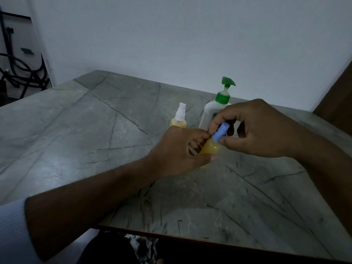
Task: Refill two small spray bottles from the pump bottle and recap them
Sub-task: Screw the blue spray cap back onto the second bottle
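My left hand (179, 149) grips a small spray bottle (210, 148) full of yellow liquid, tilted to the right above the table. My right hand (255, 128) pinches that bottle's blue spray cap (219, 134), which sits on the neck. Behind my left hand a second small spray bottle (178, 119) with a white spray top stands upright, also holding yellow liquid. The white pump bottle (209, 115) with its green pump head stands just behind my right hand, partly hidden by the fingers.
The grey marble-patterned table (95, 130) stretches left and toward me, its near edge low in view. A white wall stands behind it. A dark chair frame (21, 73) sits at the far left and a brown panel (337, 103) at the far right.
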